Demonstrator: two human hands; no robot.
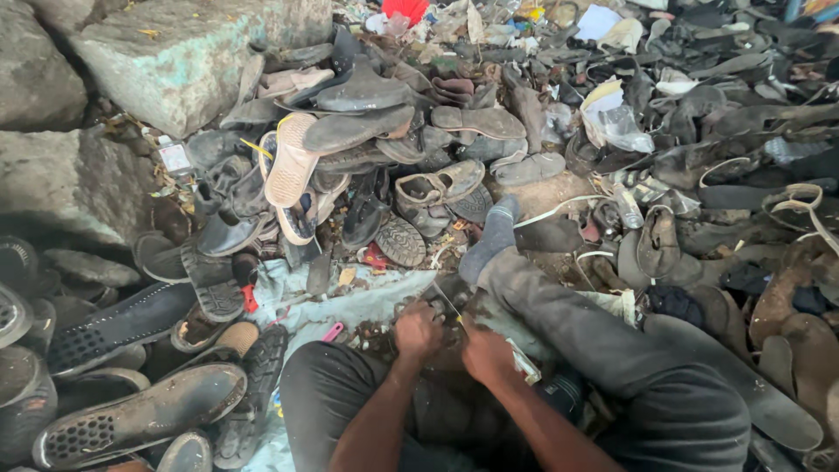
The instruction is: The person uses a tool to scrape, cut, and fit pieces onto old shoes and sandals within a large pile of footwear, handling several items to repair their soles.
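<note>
Head view: I see the left hand (pixel 418 330) and the right hand (pixel 486 351) close together low in the frame, between the person's bent knees, both knuckles-up. The left grip is clenched on a dark scrap of shoe material (pixel 437 316) that lies just ahead of and between the two hands. The right grip is closed on a thin pale blade (pixel 447 302), whose long axis runs up and to the left from the grip, its tip over the scrap. The left hand is the nearer to the scrap; the blade crosses toward it.

Beyond the grips lie a light cloth (pixel 367 301) on the ground and a heap of worn soles and sandals (pixel 367 166).

Hidden: fingertips of both hands, the blade's handle and the scrap's outline. I cannot tell its exact kind.
</note>
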